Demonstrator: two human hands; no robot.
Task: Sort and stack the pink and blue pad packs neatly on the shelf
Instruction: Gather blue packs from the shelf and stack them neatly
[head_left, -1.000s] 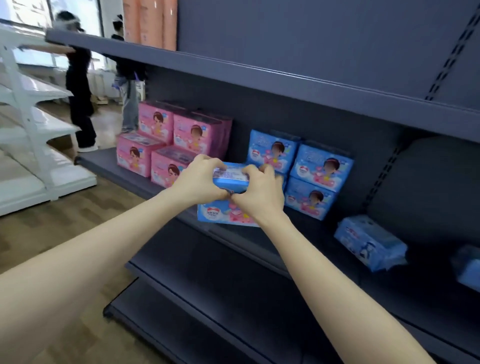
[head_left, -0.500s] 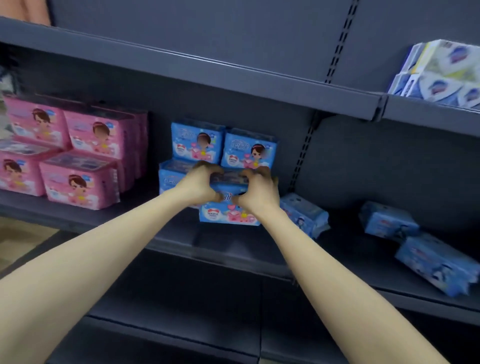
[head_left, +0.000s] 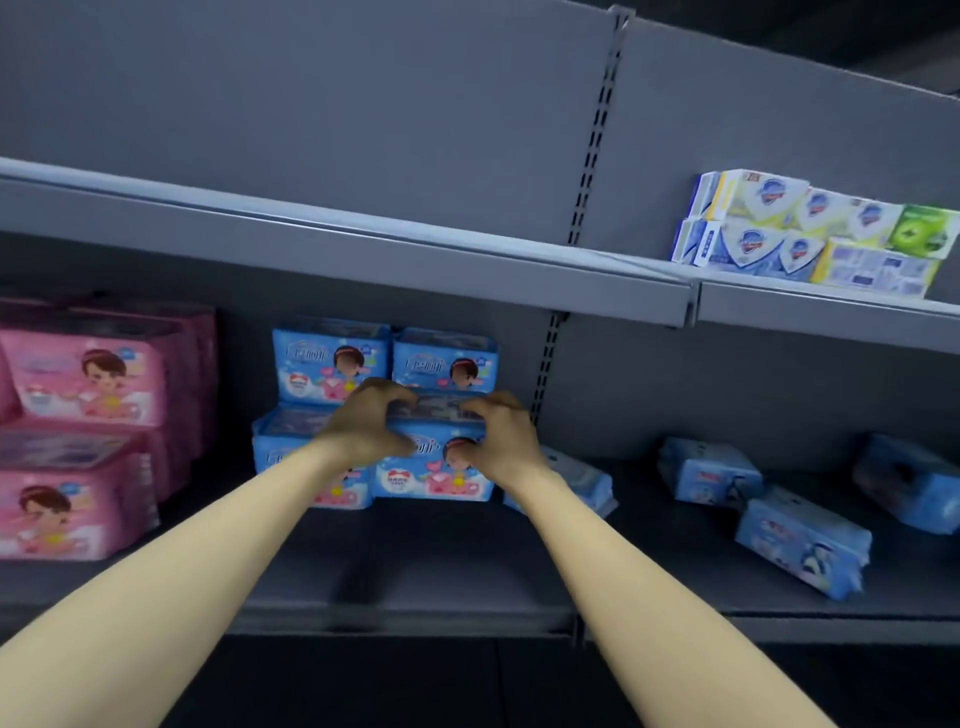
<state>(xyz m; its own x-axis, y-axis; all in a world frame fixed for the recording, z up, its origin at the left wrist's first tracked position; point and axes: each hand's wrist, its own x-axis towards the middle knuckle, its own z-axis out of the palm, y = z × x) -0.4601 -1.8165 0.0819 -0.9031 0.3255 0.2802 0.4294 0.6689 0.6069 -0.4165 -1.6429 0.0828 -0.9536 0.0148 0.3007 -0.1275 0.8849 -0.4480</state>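
Note:
Both hands grip one blue pad pack (head_left: 434, 475) that stands on the dark shelf (head_left: 415, 561). My left hand (head_left: 371, 421) holds its upper left corner and my right hand (head_left: 498, 436) its upper right. Beside it on the left stands another blue pack (head_left: 283, 452), with two more blue packs (head_left: 332, 358) upright behind them. Pink pad packs (head_left: 83, 379) are stacked two high at the left. Loose blue packs (head_left: 802, 540) lie flat and scattered on the right part of the shelf, one (head_left: 582, 480) partly hidden behind my right wrist.
A grey upper shelf (head_left: 363, 260) overhangs the pad packs. On its right section sit white, blue, yellow and green soap boxes (head_left: 810, 228). A slotted upright (head_left: 545, 364) divides the back panel just right of my hands. A lower shelf lies in shadow below.
The view has swung right and up. My hands have carried the blue pack back onto the shelf, setting it upright in front of the blue stack. People and the white rack at left left the view.

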